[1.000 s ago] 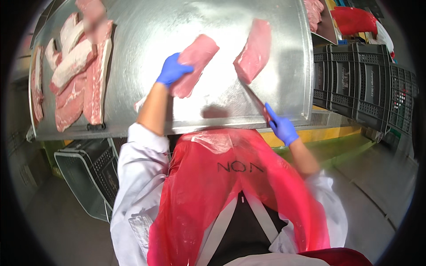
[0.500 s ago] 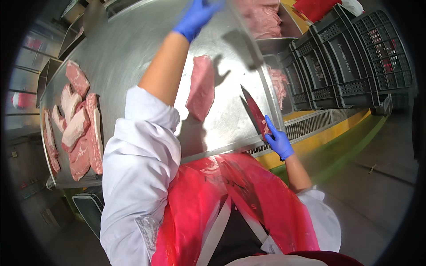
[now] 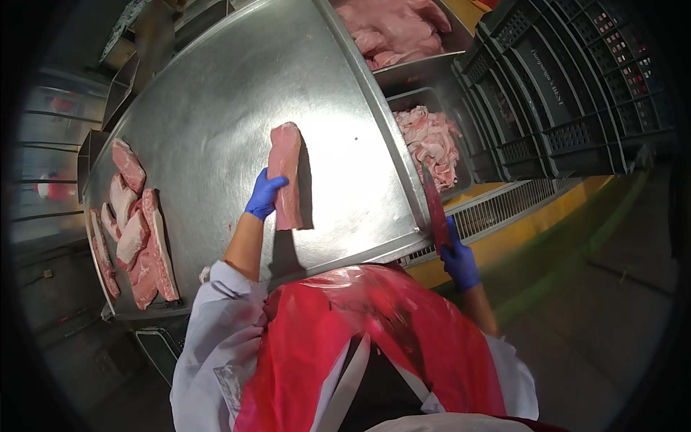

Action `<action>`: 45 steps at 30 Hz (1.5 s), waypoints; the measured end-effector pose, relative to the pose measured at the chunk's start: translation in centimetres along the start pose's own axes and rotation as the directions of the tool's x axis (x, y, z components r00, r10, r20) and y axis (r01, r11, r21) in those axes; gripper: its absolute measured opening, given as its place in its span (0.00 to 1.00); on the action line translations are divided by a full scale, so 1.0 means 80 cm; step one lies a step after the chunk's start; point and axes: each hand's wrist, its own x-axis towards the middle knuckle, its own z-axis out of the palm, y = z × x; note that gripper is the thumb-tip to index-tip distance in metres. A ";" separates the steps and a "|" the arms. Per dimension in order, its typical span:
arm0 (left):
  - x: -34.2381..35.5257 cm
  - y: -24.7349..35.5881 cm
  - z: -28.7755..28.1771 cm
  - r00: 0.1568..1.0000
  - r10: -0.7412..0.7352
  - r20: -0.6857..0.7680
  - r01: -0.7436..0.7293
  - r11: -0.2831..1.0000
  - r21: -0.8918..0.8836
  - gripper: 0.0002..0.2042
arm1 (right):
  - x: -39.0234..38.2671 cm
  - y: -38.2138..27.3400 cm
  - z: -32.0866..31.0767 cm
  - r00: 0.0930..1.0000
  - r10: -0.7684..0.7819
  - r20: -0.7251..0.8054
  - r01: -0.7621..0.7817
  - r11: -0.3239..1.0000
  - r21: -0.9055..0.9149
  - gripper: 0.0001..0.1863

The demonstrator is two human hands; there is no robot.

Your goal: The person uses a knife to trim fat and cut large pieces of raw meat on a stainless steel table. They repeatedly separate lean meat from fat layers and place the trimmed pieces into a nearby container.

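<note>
My left hand (image 3: 265, 193), in a blue glove, is closed on the edge of a long piece of pink meat (image 3: 286, 155), which stands on its narrow side above the metal table (image 3: 338, 93). Whether the piece touches the table is hard to tell. Past the table's right edge, my right hand (image 3: 459, 261), also gloved in blue, grips a long knife (image 3: 434, 209) with a red-stained blade. Its tip points away from me, in front of the trimmings (image 3: 430, 144) in a tray. The knife's handle is mostly hidden in my fingers.
Several cut meat pieces (image 3: 137, 237) lie heaped at the table's left end. A metal container (image 3: 425, 63) of larger meat pieces stands at the far right. Dark plastic crates (image 3: 547, 86) are stacked beyond the tray. A metal grate (image 3: 497, 209) runs along a yellow edge.
My left hand has come back from the far side and taken hold of the meat, turning it onto its side. My right hand has moved slightly nearer to me with the knife.
</note>
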 end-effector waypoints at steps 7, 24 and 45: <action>0.087 0.180 0.204 0.961 0.207 0.185 -0.103 0.885 -0.455 0.29 | 0.012 -0.005 -0.011 0.986 -0.155 -0.066 0.152 0.987 -0.056 0.45; -0.209 -0.166 -0.248 0.646 0.712 -0.278 0.241 0.155 0.958 0.13 | 0.025 -0.049 -0.013 0.997 0.027 0.070 -0.030 0.999 0.042 0.38; -0.562 -0.237 -0.464 0.649 0.302 -0.698 0.642 0.276 0.716 0.09 | 0.094 -0.320 0.230 0.873 -0.167 0.457 0.261 0.954 -0.150 0.41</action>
